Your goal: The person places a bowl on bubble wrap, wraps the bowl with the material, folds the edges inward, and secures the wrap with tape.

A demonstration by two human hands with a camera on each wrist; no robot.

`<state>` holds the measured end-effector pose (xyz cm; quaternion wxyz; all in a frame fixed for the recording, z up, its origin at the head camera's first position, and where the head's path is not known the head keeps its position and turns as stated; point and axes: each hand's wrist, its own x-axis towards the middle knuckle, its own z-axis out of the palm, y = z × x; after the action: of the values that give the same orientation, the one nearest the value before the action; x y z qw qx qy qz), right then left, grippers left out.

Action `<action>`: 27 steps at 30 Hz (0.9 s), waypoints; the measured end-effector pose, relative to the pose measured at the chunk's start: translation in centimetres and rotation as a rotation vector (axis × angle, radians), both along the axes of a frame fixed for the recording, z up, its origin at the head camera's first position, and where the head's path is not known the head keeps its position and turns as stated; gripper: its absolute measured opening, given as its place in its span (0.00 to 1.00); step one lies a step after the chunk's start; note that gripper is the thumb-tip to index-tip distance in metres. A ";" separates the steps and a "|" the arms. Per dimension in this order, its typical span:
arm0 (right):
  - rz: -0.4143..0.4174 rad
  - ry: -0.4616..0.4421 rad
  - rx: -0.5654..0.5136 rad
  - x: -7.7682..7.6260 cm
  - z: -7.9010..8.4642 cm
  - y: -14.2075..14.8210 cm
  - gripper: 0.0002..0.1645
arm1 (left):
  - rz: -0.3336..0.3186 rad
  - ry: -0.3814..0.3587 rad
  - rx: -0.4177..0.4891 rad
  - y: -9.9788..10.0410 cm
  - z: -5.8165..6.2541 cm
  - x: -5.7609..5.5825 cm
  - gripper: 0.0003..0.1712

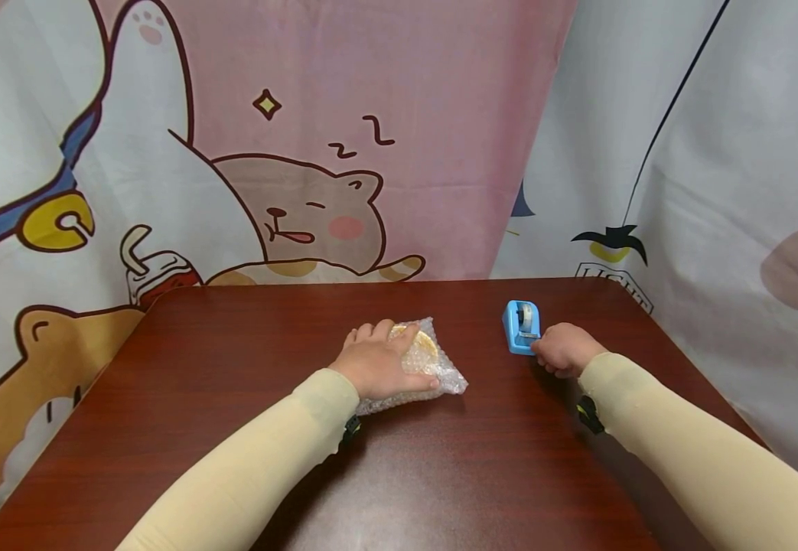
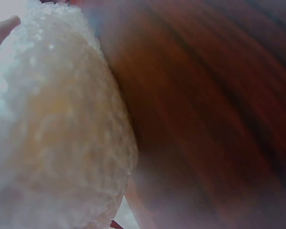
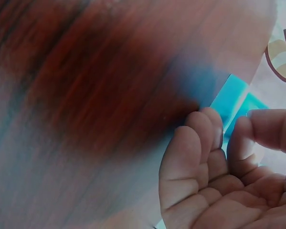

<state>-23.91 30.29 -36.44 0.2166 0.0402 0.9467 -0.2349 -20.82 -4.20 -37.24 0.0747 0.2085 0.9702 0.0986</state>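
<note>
On the table lies a bundle of clear bubble wrap [image 1: 448, 376], with a round, yellow-rimmed thing [image 1: 426, 346] showing through; its kind is hard to tell. My left hand [image 1: 379, 363] rests on top of the bundle with fingers spread. In the left wrist view the bubble wrap [image 2: 71, 124] fills the left side. To the right stands a light blue tape dispenser [image 1: 514, 337] carrying a small tape roll [image 1: 526, 315]. My right hand [image 1: 565, 350] is at its front end, thumb and forefinger pinched together at the tape's end; the clear tape itself barely shows.
The dark red-brown wooden table [image 1: 233, 459] stretches under both arms. Behind it hangs a printed cartoon curtain [image 1: 440, 115], which also runs down the right side. The dispenser stands toward the table's back right.
</note>
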 end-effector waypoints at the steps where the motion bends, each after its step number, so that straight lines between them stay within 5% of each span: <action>1: 0.004 -0.001 0.003 -0.1 0.0 0.0 0.19 | 0.000 0.000 0.000 0.0 0.0 0.0 0.65; 27: 0.000 -0.035 0.012 -0.6 0.3 0.1 0.17 | 0.002 -0.001 -0.005 0.0 0.1 0.0 0.65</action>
<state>-24.48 30.43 -36.16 0.2328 0.0455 0.9442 -0.2284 -20.81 -4.19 -37.17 0.0758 0.2073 0.9705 0.0966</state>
